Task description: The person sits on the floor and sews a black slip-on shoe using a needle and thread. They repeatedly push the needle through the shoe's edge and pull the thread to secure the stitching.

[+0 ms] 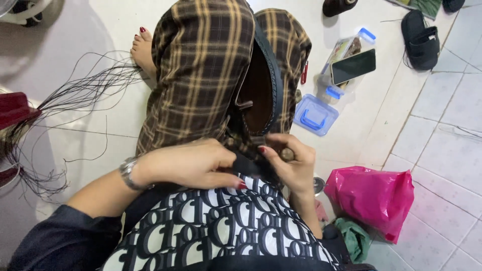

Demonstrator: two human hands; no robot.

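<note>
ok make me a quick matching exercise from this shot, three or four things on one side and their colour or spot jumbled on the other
Things:
1. plastic bag
2. phone
3. container lid
4. bundle of dark threads

Colour or place:
A. blue, flat on the floor tiles beside the checked trouser leg
B. fanned out across the floor on the picture's left
C. bright pink, crumpled on the floor at the picture's right
D. dark screen, lying on top of a clear plastic box

Pairs: 1-C, 2-D, 3-A, 4-B
</note>
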